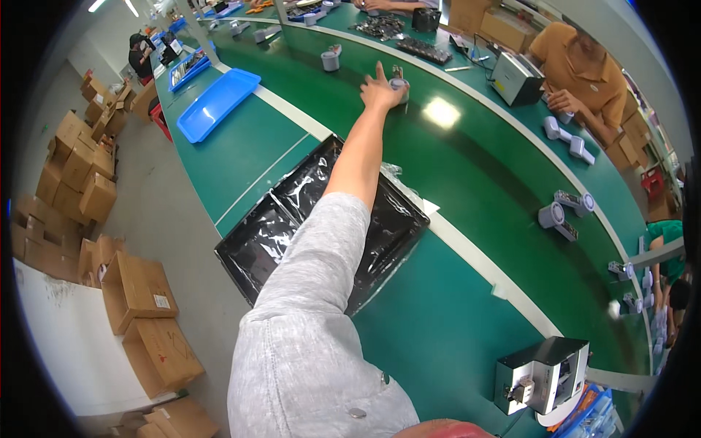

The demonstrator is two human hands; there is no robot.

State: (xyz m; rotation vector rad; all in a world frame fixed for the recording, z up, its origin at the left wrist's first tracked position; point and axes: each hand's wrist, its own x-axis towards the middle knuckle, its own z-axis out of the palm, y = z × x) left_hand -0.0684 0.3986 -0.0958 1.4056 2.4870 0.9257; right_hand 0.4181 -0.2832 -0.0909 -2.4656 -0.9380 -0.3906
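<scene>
Grey part (398, 85) gripped by one outstretched hand (380, 90); other hand unseen.

Bright overhead light; a glare patch on the green surface (442, 113) at one o'clock, fisheye bending and black vignette at the rim.
</scene>
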